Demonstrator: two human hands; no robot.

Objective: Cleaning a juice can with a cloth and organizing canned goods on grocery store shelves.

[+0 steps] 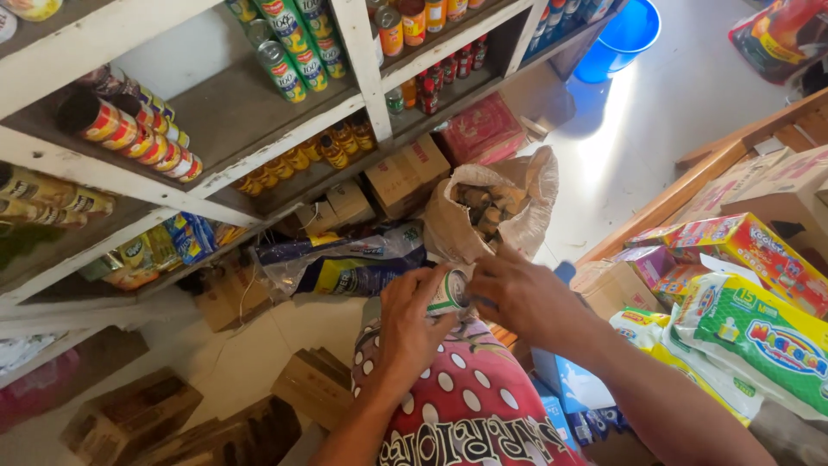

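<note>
**Both hands on a small can above a dotted garment**

Nearest to the camera is a red garment with white dots (470,406), low in the centre of the view. Just above it, the left hand (414,324) and the right hand (522,298) meet on a small green and white can (450,292). The can is between the two hands, and the fingers of both hands are clamped on it, left from below, right from the side. Behind the hands an open sack (492,211) stands on the floor, filled with brownish pieces. On the left, white wooden shelves (259,103) carry rows of cans and bottles, with cardboard boxes (405,173) under them. On the right lie colourful packages (759,336). A blue bucket (630,34) stands on the floor, well apart from the hands.
</note>
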